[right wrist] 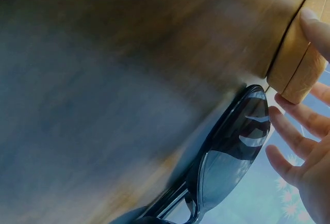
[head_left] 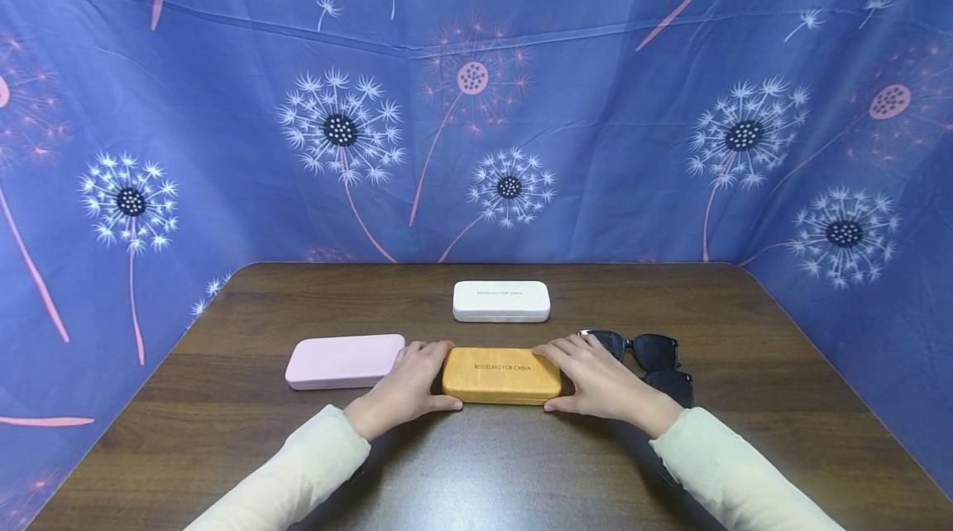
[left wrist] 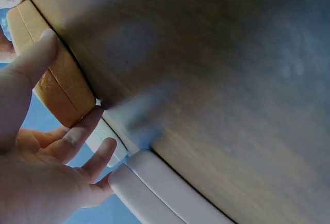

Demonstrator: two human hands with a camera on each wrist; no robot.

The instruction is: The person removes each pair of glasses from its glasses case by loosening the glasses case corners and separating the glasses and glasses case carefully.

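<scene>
Squeezing evenly from 2 ends likely suited the orange case [head_left: 502, 386], ideally with fingers clear of the pink case [head_left: 344, 361] at its 9 o'clock and sunglasses [head_left: 655, 351] at 3. Left hand [head_left: 408, 382] gripped the 9 o'clock end, right hand [head_left: 605, 380] the 3 o'clock end; thumbs on the 6 o'clock face, forearms angled inward. White case [head_left: 501, 303] lay at 12.

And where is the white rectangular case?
In the head view, the white case lies centrally, near the far edge of the brown wood-grained table, beyond the yellow rectangular case.
</scene>
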